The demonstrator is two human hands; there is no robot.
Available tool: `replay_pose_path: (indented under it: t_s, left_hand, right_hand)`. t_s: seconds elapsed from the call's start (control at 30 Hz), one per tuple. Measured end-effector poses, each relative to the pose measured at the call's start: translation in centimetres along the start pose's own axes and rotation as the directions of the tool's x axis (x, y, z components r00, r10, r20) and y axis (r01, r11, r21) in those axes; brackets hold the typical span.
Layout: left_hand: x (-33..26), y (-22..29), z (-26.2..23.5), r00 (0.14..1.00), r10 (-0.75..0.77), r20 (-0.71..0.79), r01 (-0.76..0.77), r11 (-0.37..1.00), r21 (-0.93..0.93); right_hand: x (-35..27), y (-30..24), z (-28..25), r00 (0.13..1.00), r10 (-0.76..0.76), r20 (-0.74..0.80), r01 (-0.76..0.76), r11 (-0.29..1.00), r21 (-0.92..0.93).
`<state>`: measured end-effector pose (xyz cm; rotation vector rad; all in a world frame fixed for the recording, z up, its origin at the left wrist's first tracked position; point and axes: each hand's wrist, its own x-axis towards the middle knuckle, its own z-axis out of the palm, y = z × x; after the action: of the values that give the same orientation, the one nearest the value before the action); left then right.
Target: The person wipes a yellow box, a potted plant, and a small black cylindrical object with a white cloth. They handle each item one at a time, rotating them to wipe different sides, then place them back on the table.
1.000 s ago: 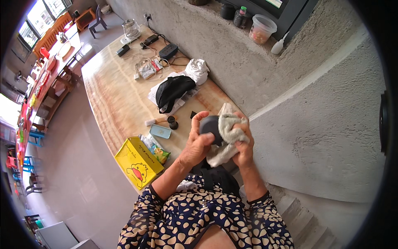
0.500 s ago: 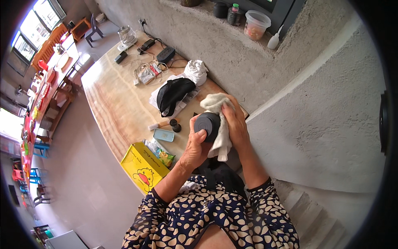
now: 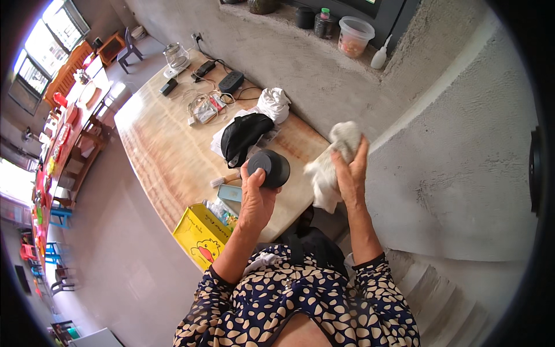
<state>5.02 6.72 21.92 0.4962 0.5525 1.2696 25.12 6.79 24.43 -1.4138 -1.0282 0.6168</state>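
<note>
My left hand (image 3: 258, 203) grips a dark grey cylinder (image 3: 274, 168) with a round, flat-topped end facing up; its lower part is hidden, so its exact kind does not show. Over to the right, my right hand (image 3: 352, 176) clutches a bunched off-white cloth (image 3: 325, 173) that hangs below the fingers. A gap separates the cloth from the cylinder. Beneath and left of my left hand lie a light blue shallow case (image 3: 230, 192), a brush (image 3: 224, 180) and a yellow box (image 3: 199, 234) with a duck picture. A black pouch (image 3: 245, 134) lies just beyond the cylinder.
The marble-patterned table (image 3: 151, 130) bears a white bundle (image 3: 273, 104), tangled cables (image 3: 199, 105), a black power adapter (image 3: 231, 82) and a glass kettle (image 3: 175, 58). A rough concrete wall (image 3: 439, 150) borders the right. A plastic tub (image 3: 354, 37) stands on the window ledge.
My hands have drawn apart. The cloth has come off the cylinder and moved right with my right hand, while my left hand has shifted slightly left with the cylinder.
</note>
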Motion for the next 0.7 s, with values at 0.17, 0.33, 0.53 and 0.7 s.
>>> replay_pose_path:
  t_s: [0.17,0.33,0.53,0.7]
  left_hand:
    - [-1.5,-0.8,2.5,0.989,-0.15,0.006,0.15,0.989,-0.013]
    - [-1.3,0.4,2.9,0.999,-0.044,-0.007,0.044,0.998,0.044]
    - [-2.4,0.9,3.0,0.997,-0.08,0.003,0.078,0.984,0.157]
    - [-2.0,1.0,1.8,0.992,-0.107,0.071,0.097,0.987,0.131]
  right_hand:
    - [-2.2,-1.0,2.3,0.999,0.035,-0.033,-0.02,0.924,0.382]
    - [-5.9,-2.7,1.5,0.903,0.075,0.423,-0.396,0.526,0.753]
    - [-6.2,-2.2,2.4,0.942,-0.135,0.308,0.065,0.972,0.227]
    - [-3.3,-3.5,2.7,0.825,-0.295,0.482,0.26,0.955,0.139]
